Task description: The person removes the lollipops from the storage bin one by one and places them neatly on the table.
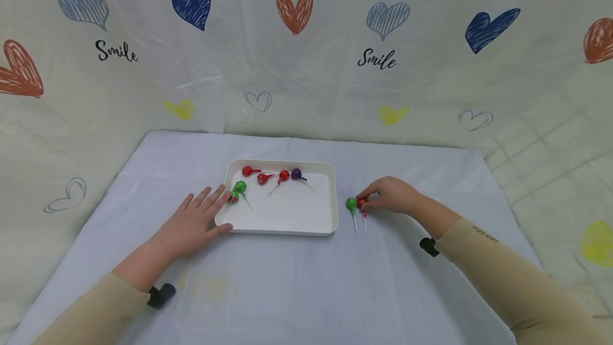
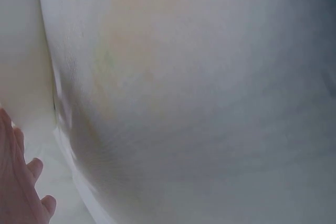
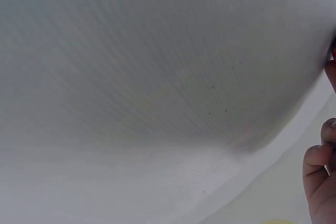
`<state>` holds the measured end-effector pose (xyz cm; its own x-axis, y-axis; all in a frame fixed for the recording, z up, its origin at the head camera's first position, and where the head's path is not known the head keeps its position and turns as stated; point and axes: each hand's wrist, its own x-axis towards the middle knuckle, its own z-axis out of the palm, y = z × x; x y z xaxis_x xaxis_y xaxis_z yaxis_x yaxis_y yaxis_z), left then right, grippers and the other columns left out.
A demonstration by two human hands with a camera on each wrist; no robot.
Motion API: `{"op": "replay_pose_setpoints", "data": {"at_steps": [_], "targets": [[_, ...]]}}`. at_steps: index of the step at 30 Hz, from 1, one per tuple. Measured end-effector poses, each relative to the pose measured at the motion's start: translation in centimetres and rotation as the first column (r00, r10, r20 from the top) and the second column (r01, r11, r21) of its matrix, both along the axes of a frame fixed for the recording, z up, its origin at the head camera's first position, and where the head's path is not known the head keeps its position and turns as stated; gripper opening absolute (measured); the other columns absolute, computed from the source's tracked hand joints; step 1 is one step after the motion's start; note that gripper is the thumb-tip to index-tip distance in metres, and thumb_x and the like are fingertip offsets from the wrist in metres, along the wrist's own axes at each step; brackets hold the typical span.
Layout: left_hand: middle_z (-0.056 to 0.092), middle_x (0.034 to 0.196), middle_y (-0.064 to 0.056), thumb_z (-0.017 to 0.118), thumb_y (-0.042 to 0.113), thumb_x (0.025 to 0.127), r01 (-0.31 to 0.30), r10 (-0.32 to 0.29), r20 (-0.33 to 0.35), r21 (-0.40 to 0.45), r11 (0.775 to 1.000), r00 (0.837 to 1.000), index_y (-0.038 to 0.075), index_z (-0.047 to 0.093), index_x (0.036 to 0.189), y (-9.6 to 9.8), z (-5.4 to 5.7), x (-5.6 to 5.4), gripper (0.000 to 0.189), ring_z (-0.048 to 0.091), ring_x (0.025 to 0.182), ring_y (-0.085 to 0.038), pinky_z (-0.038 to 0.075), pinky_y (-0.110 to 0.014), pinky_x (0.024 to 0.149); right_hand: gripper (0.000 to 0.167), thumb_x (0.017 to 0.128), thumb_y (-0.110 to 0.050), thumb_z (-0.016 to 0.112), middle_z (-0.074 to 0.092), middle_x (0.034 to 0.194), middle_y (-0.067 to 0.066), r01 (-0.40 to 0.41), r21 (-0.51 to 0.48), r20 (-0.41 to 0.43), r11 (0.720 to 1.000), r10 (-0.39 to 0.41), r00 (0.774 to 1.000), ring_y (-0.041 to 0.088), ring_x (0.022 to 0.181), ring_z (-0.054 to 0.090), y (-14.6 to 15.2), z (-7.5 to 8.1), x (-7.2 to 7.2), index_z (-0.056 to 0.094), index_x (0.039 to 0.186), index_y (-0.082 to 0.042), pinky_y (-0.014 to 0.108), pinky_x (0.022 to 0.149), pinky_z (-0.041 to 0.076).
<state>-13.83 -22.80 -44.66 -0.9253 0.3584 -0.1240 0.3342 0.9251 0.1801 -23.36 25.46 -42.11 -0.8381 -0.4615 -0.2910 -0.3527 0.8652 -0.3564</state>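
My left hand [image 1: 195,227] rests with straight, spread fingers on the left end of a white tray [image 1: 287,220]. By its fingertips, a green lollipop [image 1: 240,187] and a partly covered red-and-green one [image 1: 233,197] lie in the tray. Farther back in it are red lollipops [image 1: 283,175] and a purple lollipop [image 1: 297,174]. Right of the tray, my right hand [image 1: 394,196] pinches the head of a red lollipop [image 1: 362,204] between thumb and finger. A green lollipop [image 1: 351,204] lies just beside it, its stick toward me. The wrist views catch only parts of the fingers.
A white cloth [image 1: 287,292] covers the table, with a faint yellowish stain near the front left. Behind the table hangs a pale curtain [image 1: 325,89] printed with hearts and the word Smile.
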Motion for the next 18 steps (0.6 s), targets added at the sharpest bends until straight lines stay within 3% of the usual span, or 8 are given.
{"op": "replay_pose_setpoints", "data": {"at_steps": [8,13,18], "targets": [[0.012,0.166,-0.006,0.037,0.076,0.092,-0.002,0.002,0.001,-0.010,1.000,1.000,0.018,0.015,0.161,-0.07,-0.22,-0.13,0.092,0.009,0.150,-0.038,0.006,-0.062,0.118,0.031,0.086,-0.036,0.078,0.070,0.120,-0.001,0.002,-0.009,0.008,1.000,-0.002,1.000,0.026,0.117,0.060,0.08,-0.19,0.14,0.077,0.115,-0.025,0.050,0.099,0.047],[0.013,0.166,-0.007,0.046,0.069,0.094,-0.002,0.002,0.000,0.000,1.000,1.000,0.018,0.015,0.160,-0.14,-0.24,0.08,0.090,0.010,0.150,-0.038,0.006,-0.062,0.118,0.034,0.087,-0.035,0.077,0.069,0.122,0.000,-0.023,-0.019,-0.004,1.000,0.023,1.000,0.025,0.116,0.060,0.09,0.08,0.34,0.075,0.119,-0.024,0.049,0.098,0.048],[0.013,0.166,-0.007,0.044,0.070,0.094,0.003,-0.003,-0.006,-0.001,1.000,1.000,0.017,0.015,0.160,0.00,-0.04,0.17,0.090,0.010,0.150,-0.038,0.006,-0.062,0.118,0.034,0.088,-0.033,0.077,0.070,0.119,-0.004,-0.027,-0.043,-0.045,0.999,0.025,0.999,0.017,0.096,0.062,0.73,0.36,0.50,0.074,0.121,-0.024,0.038,0.084,0.053]]}}
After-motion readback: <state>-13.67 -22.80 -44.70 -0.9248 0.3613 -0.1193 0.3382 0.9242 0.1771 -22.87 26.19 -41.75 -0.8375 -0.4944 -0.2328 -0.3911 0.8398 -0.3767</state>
